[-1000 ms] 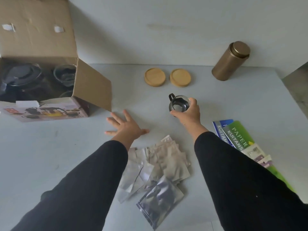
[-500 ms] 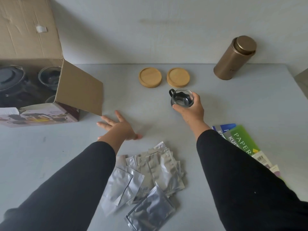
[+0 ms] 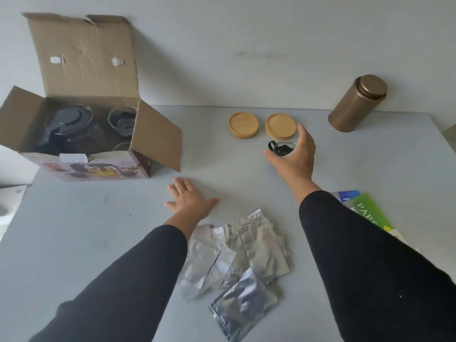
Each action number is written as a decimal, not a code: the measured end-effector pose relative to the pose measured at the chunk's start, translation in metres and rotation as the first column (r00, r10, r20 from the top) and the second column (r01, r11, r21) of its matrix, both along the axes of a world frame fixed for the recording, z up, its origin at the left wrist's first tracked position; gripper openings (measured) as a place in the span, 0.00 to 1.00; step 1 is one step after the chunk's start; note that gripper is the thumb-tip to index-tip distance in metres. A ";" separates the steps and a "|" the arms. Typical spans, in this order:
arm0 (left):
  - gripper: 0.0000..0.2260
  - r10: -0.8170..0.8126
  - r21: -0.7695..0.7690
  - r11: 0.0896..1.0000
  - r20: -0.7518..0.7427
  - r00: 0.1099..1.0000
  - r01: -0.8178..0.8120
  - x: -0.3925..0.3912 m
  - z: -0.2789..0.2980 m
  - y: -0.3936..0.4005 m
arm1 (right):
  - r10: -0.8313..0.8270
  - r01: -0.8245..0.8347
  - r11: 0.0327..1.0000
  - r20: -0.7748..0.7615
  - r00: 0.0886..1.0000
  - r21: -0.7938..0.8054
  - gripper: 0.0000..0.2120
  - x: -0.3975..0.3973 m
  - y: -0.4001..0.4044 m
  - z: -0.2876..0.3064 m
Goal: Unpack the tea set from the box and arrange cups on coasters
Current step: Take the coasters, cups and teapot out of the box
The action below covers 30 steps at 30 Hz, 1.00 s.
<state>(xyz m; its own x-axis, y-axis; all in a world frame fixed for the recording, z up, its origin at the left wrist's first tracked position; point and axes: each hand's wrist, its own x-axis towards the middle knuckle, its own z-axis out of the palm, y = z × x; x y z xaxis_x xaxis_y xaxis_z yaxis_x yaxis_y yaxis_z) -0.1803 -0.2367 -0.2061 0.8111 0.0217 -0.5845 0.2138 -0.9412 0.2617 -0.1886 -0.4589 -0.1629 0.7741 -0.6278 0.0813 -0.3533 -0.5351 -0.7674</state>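
Since a second ago the right hand [image 3: 294, 156] has loosened around the small glass cup with a black handle [image 3: 281, 148]. Leftward, the open cardboard box [image 3: 81, 134] holds a dark teapot [image 3: 67, 125]; the left hand [image 3: 191, 198] lies spread flat on the grey worktop [image 3: 98, 230]; two round wooden coasters [image 3: 243, 125] sit bare just beyond the cup.

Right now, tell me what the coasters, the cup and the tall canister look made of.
Coasters: pale wood or bamboo, matte, faint grain. Cup: clear glass, see-through wall, with a black handle, probably plastic. Canister: likely metal, with a smooth bronze satin sheen.
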 end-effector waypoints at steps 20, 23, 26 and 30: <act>0.60 0.201 0.016 0.979 -0.171 0.965 -0.201 0.041 0.011 0.141 | 0.556 -0.573 0.784 -0.138 0.819 -0.241 0.28 0.123 0.259 0.049; 0.62 0.177 -0.029 0.982 -0.191 0.966 -0.185 0.041 0.004 0.142 | 0.519 -0.612 0.677 -0.325 0.791 -0.408 0.30 0.142 0.276 0.041; 0.63 0.200 -0.066 0.974 -0.210 0.957 -0.218 0.044 -0.003 0.143 | 0.427 -0.625 0.577 -0.458 0.779 -0.525 0.33 0.157 0.285 0.036; 0.62 0.210 -0.084 0.968 -0.241 0.948 -0.236 0.047 -0.006 0.143 | 0.322 -0.644 0.525 -0.570 0.756 -0.557 0.36 0.172 0.295 0.035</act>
